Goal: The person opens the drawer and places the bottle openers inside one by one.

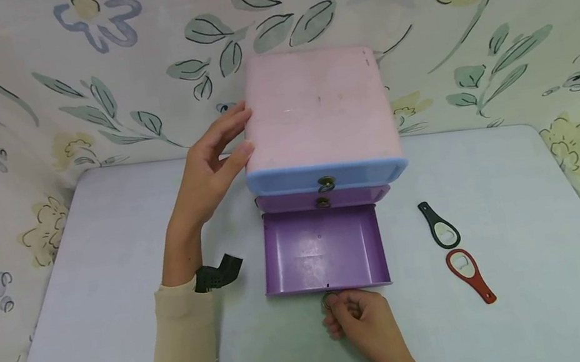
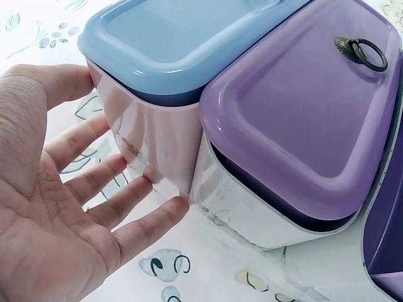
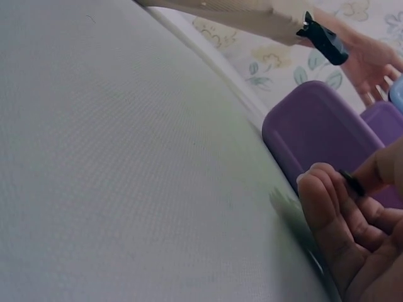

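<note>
A small chest of drawers (image 1: 319, 106) with a pink top stands at the back of the table. Its blue top drawer (image 2: 170, 44) and purple middle drawer (image 2: 296, 119) are in place, while the purple bottom drawer (image 1: 324, 251) is pulled out and holds nothing visible. My left hand (image 1: 211, 168) touches the chest's left side with spread, nearly straight fingers (image 2: 151, 229). In front of the bottom drawer, my right hand (image 1: 366, 324) pinches its dark ring pull (image 3: 351, 182) between thumb and curled fingers.
On the table (image 1: 510, 203), right of the chest, lie a black-handled bottle opener (image 1: 439, 225) and a red one (image 1: 471, 276), with oval heads. Behind the chest hangs a floral cloth (image 1: 136, 72). A black strap end (image 1: 219, 273) sticks out from the left wrist.
</note>
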### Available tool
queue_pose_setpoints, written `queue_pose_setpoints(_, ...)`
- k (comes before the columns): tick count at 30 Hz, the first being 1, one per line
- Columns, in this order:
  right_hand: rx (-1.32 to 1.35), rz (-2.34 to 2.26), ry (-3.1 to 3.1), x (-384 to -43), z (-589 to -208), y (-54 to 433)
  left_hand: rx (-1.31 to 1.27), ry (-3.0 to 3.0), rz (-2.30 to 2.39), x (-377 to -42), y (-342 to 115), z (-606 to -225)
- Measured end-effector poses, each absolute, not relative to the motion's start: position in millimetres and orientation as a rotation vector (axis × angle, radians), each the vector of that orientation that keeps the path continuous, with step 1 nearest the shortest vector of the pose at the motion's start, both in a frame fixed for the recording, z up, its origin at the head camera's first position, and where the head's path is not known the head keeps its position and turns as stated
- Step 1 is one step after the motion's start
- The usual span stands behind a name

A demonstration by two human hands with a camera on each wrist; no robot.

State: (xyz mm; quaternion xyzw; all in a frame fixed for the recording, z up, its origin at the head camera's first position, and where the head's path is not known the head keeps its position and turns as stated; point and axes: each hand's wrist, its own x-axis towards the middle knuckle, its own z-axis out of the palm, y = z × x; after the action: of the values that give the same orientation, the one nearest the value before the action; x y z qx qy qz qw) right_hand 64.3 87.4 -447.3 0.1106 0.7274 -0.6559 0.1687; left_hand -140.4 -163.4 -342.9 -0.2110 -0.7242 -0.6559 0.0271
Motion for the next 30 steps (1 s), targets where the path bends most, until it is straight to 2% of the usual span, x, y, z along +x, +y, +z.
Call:
queue_pose_setpoints(15,0.178,-1.542,2.446,80,-431,115,-0.655,-2.230,-2.038,-140,-162,-343)
queue_pose_setpoints(22,0.251,-1.514,2.509,85,-411,134,-0.667,-2.240,-2.014,-140,-163,-344)
queue_pose_setpoints(30,0.278,-1.377,2.854,82,-408,165,-0.657,-2.247,-2.002,-141,-164,-343)
